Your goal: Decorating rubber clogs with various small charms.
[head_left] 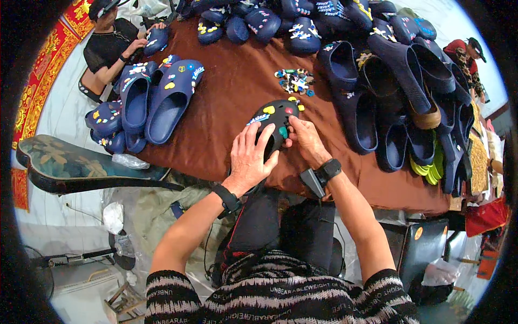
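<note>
A black clog (278, 112) with yellow, red, green and blue-white charms is held over the brown-covered table, in front of my body. My left hand (249, 154) lies over its near left side, fingers closed round it and the thumb toward the opening. On the other side my right hand (306, 135) is closed at the clog's edge, its fingertips beside the red and green charms. Whether a small charm is between those fingertips is hidden. Just beyond the clog sits a pile of small loose charms (295, 81) in mixed colours.
Dark blue clogs (171, 102) with charms stand at the left; more undecorated ones (396, 97) crowd the right, and others line the far edge of the brown cloth (232, 81). A co-worker (110, 51) at the far left handles a blue clog. A padded seat (81, 159) is left.
</note>
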A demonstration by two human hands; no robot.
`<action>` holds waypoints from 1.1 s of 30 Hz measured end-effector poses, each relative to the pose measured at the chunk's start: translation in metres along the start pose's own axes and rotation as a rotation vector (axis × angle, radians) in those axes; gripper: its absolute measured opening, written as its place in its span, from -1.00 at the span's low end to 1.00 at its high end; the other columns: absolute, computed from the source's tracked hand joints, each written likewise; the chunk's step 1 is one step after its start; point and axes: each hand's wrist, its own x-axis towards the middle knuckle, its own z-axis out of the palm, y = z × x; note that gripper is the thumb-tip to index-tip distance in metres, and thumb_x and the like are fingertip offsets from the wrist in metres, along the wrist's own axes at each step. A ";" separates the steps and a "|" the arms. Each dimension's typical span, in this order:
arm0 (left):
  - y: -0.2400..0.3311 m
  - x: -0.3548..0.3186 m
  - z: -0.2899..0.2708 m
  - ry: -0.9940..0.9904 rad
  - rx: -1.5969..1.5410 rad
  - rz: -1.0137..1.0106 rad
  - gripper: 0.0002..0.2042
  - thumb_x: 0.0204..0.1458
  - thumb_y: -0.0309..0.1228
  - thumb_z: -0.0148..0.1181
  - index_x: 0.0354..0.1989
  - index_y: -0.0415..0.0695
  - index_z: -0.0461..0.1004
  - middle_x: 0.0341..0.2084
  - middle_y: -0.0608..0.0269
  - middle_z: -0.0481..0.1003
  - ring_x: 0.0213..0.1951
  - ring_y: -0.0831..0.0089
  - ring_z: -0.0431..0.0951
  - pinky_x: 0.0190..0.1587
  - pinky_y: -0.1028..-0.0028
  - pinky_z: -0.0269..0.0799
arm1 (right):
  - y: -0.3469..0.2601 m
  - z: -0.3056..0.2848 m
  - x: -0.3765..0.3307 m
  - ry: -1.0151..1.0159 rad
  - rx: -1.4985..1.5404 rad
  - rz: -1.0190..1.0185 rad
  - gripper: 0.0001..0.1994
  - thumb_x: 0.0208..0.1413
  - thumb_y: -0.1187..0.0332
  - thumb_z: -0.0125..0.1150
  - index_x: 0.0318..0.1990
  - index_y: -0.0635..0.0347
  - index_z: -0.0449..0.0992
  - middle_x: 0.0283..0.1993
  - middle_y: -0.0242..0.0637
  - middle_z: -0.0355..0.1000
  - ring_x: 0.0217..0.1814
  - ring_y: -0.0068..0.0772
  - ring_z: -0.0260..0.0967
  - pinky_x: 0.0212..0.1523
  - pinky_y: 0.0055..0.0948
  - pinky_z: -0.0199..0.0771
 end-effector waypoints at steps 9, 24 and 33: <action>0.000 0.000 0.000 0.003 -0.006 -0.017 -0.28 -0.11 -0.28 0.33 0.31 0.00 0.21 0.19 -0.02 0.25 0.20 -0.05 0.30 0.19 0.08 0.28 | 0.007 -0.011 0.000 0.052 0.388 0.128 -0.67 0.40 0.08 -0.07 -0.33 0.11 0.32 -0.59 -0.48 0.19 -0.57 -0.48 0.22 -0.39 -0.33 0.47; 0.001 -0.001 -0.001 -0.009 0.003 -0.024 -0.30 -0.08 -0.24 0.32 0.31 0.00 0.23 0.20 -0.01 0.24 0.21 -0.04 0.29 0.21 0.08 0.27 | -0.062 0.001 0.013 -0.063 -0.657 -0.329 -0.72 0.22 0.20 0.20 -0.21 0.30 0.53 -0.35 -0.34 0.49 -0.41 -0.54 0.39 -0.43 -0.49 0.40; -0.002 -0.004 -0.004 -0.011 0.001 -0.046 -0.28 -0.08 -0.22 0.32 0.33 0.03 0.21 0.21 0.00 0.24 0.22 -0.04 0.28 0.24 0.06 0.24 | -0.034 0.017 -0.019 -0.097 -0.620 -0.212 -0.68 0.18 0.16 0.29 -0.31 0.26 0.40 -0.43 -0.26 0.41 -0.43 -0.49 0.37 -0.49 -0.40 0.43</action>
